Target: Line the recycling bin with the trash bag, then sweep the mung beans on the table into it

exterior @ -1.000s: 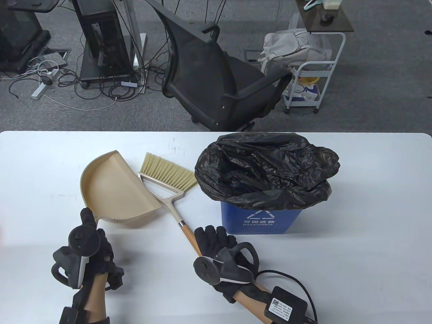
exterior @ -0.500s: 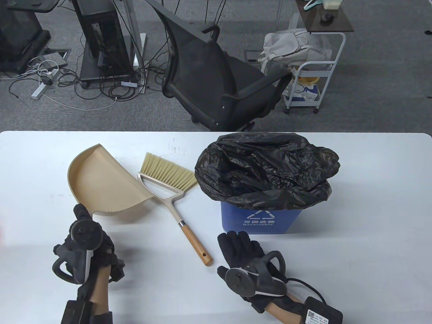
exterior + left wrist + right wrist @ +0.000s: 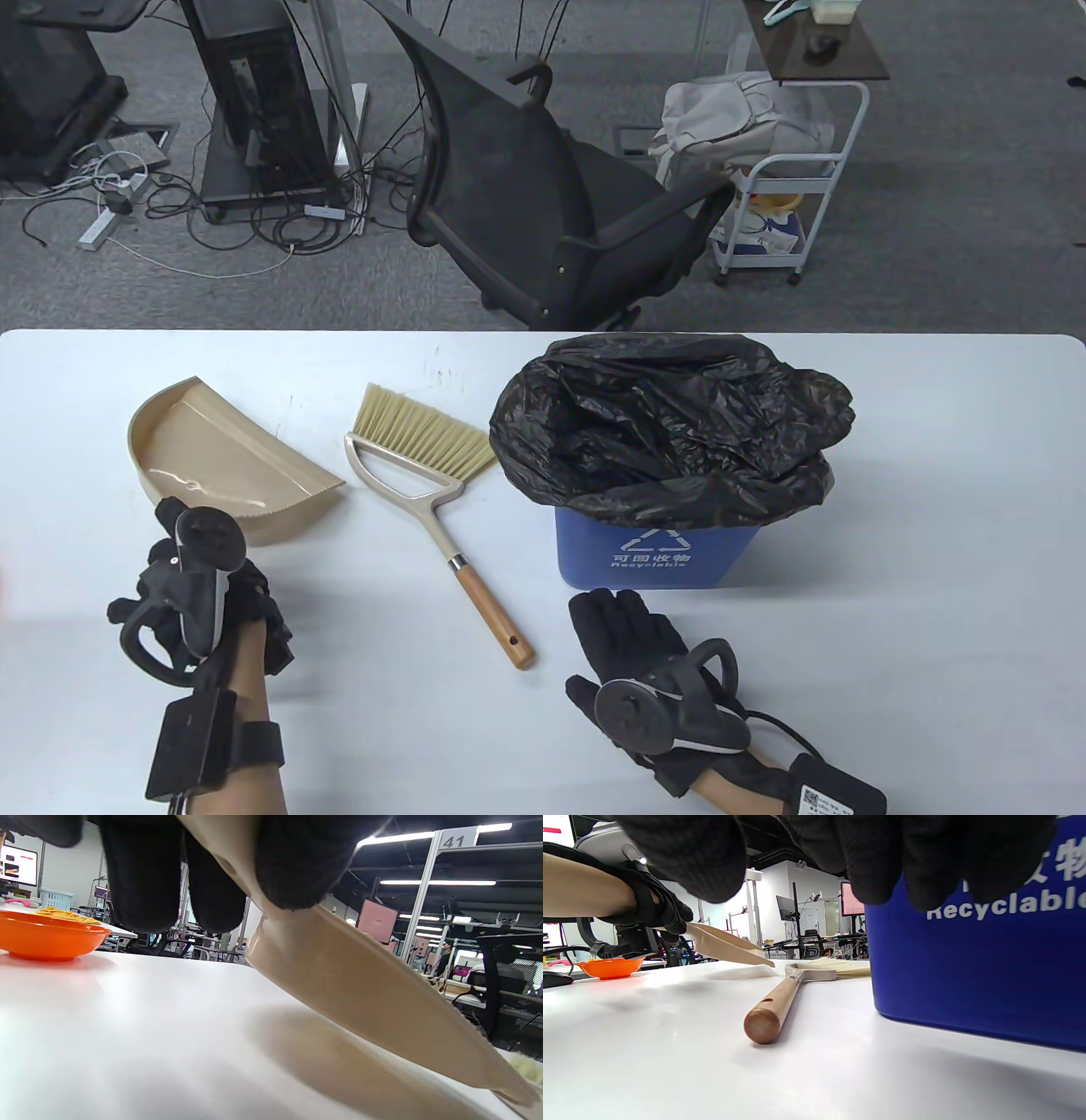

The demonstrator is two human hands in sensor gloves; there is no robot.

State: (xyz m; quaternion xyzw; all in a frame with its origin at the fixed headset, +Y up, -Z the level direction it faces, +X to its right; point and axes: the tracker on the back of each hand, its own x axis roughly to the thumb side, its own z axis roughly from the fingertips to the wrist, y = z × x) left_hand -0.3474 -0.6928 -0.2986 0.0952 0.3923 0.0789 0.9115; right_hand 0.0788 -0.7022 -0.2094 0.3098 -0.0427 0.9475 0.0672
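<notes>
Left hand (image 3: 199,586) grips dustpan (image 3: 229,458) handle, pan tilted off table (image 3: 891,611). Right hand (image 3: 645,671) flat, fingers straight, holds nothing, beside bin (image 3: 657,556).

Left hand (image 3: 220,861) grips beige dustpan (image 3: 373,1001), tilted above white table (image 3: 127,1035); orange bowl (image 3: 46,938) far left

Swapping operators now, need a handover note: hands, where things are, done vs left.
Left hand: grips the beige dustpan by its near edge, tilted, front lip off the table.
Right hand: open, flat on the table just in front of the blue recycling bin, holding nothing.
Hand broom: lies on the table between dustpan and bin, handle toward the operator.
Done: black trash bag lines the bin, folded over its rim.
Left: pick up the broom, sweep the beans into the dustpan, tip them into the bin. No mung beans visible in these views.
</notes>
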